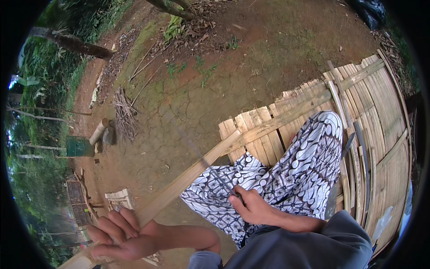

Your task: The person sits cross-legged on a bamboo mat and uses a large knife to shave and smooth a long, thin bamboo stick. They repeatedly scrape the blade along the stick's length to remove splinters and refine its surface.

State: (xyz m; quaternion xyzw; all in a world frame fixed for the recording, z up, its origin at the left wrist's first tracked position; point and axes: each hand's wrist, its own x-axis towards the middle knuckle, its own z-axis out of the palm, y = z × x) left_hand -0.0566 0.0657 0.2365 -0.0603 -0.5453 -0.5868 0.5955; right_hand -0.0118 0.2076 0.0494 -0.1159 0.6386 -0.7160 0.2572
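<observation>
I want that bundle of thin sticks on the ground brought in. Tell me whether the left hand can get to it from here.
Probably not. The left hand is wrapped around the bamboo strip, and the bundle of sticks lies well off across bare ground, apart from the seated person. They would likely need to let go and get up.

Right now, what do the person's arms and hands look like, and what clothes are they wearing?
Both forearms are bare, with no sleeves, gloves, watch or rings that I can see on the left hand or the right hand. Lower down there is a plain grey-blue garment, and the legs are covered by a white cloth with a dark blue swirling pattern.
</observation>
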